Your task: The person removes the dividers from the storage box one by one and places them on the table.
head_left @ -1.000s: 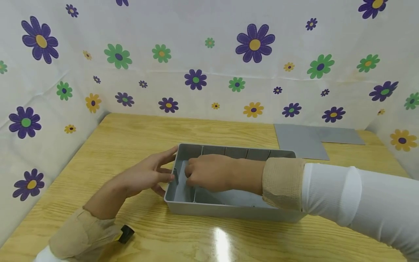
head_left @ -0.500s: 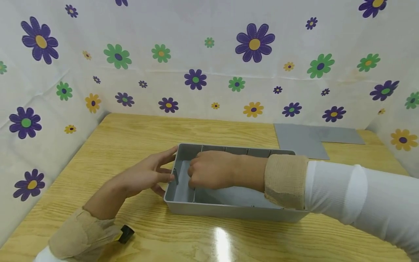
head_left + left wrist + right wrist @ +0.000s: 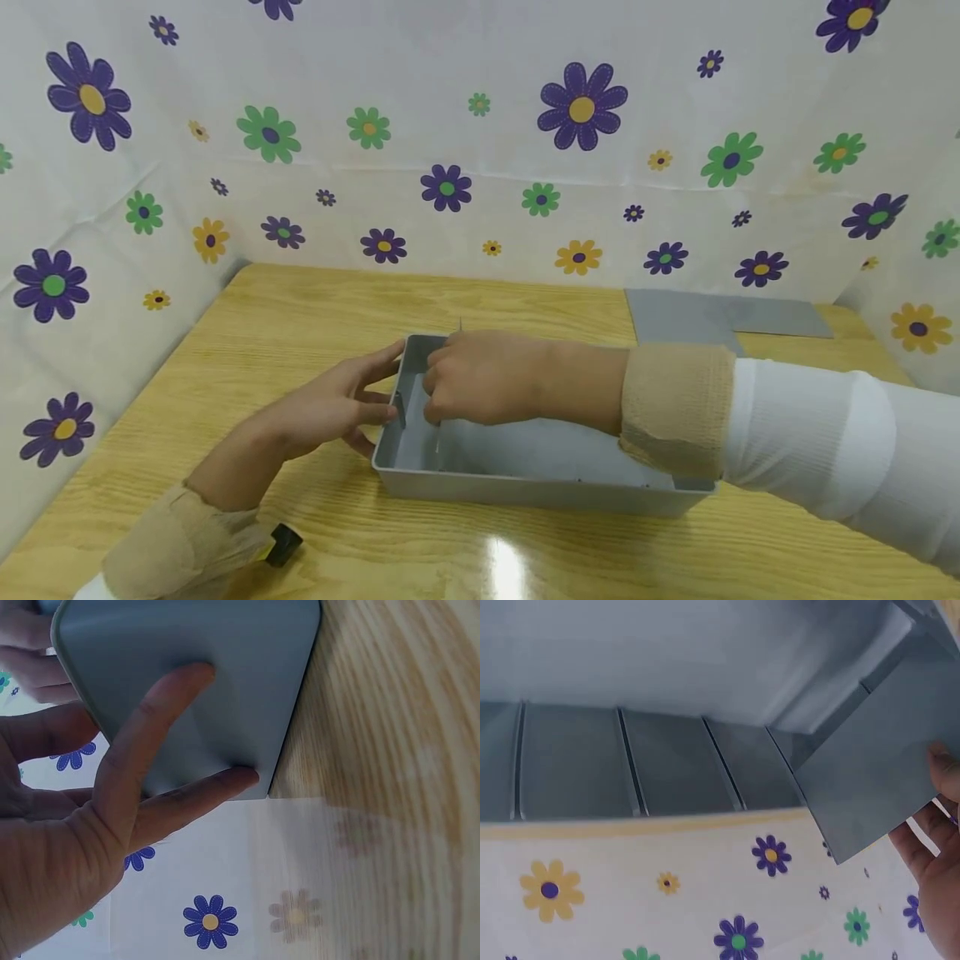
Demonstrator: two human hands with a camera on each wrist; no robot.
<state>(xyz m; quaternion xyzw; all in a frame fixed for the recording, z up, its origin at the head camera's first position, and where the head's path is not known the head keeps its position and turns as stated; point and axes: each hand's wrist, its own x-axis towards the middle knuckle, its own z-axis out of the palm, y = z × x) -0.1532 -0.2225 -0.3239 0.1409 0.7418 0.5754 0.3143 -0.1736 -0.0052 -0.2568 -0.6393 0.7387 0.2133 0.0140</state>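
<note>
A long grey plastic box point(image 3: 540, 492) stands on the table, with upright ribs along its inner walls. Against the outside of its left end rest the fingers of my left hand point(image 3: 326, 417); the left wrist view shows two nearly straight fingers touching the end wall point(image 3: 225, 712). My right hand point(image 3: 483, 375) is over the box's left part. Between thumb and fingers it pinches a thin flat grey divider panel point(image 3: 870, 750), set crosswise and tilted, one corner above the back rim. In the head view the right hand hides most of the panel.
Flat grey sheets point(image 3: 780, 317) lie at the back right of the wooden table point(image 3: 187, 417). A white cloth with printed flowers point(image 3: 510, 150) hangs behind and at both sides. A small black device point(image 3: 283, 546) sits by the left wrist.
My right hand has moved slightly up and back, and the divider's edge now pokes above the back rim and leans. The left hand keeps its place at the box's end.
</note>
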